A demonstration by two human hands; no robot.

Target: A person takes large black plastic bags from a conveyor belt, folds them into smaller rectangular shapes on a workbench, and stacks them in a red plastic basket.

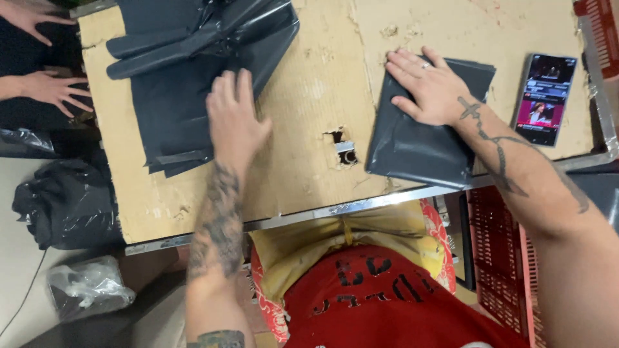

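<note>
Left hand lying flat, fingers spread, on grey bag pile. Right hand pressing flat on folded grey bag, hiding part of it. Pile running off worktop top edge.

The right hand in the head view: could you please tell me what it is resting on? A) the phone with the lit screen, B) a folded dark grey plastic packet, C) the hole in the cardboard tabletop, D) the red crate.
B: the right hand lies flat, fingers spread, on the folded dark grey plastic packet, while the phone lies apart, further to the right on the cardboard.
</note>
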